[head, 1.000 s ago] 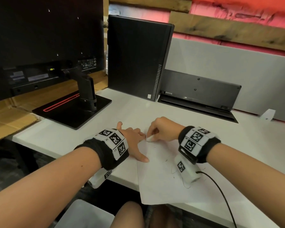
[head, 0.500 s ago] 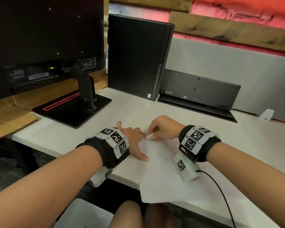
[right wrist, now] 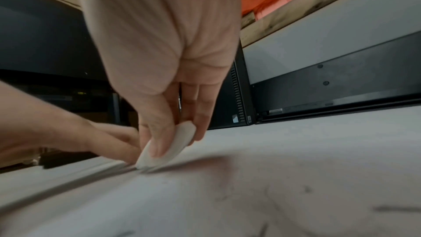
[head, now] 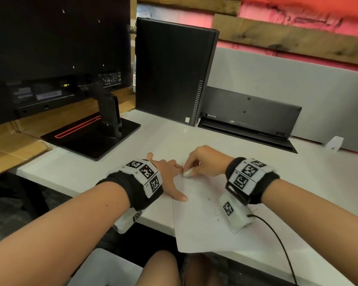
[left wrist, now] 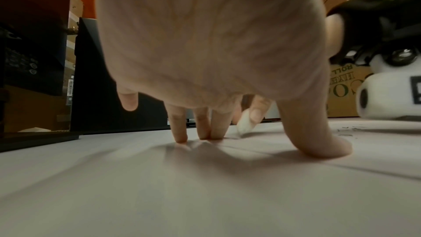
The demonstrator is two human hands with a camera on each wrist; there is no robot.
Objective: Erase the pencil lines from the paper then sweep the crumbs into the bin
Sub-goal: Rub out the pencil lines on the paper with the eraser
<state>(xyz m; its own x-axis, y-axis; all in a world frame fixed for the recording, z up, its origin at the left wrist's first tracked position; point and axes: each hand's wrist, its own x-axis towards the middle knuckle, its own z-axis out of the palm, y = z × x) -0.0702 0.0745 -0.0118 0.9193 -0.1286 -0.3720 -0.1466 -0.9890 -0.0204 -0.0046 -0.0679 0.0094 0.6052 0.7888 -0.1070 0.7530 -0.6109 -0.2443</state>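
Observation:
A white sheet of paper (head: 203, 226) with faint pencil marks lies at the desk's front edge, overhanging it a little. My right hand (head: 203, 162) pinches a white eraser (head: 188, 172) (right wrist: 166, 148) between thumb and fingers and presses its edge onto the paper's far left corner. My left hand (head: 170, 176) is spread out, fingertips (left wrist: 202, 132) and thumb (left wrist: 318, 140) pressing down on the paper's left edge right beside the eraser (left wrist: 244, 122). Dark pencil strokes and crumbs (right wrist: 396, 208) show on the paper near the right wrist.
A monitor stand base (head: 91, 137) sits at the left, a black computer tower (head: 174, 71) and a black cable tray (head: 248, 122) behind the hands. A black cable (head: 277, 240) runs off my right wrist camera across the desk. A white surface (head: 103, 269) shows below the desk's front edge.
The right hand has shifted the eraser slightly over the paper's far left corner, a small rubbing motion. The left hand stays pressed on the paper's edge.

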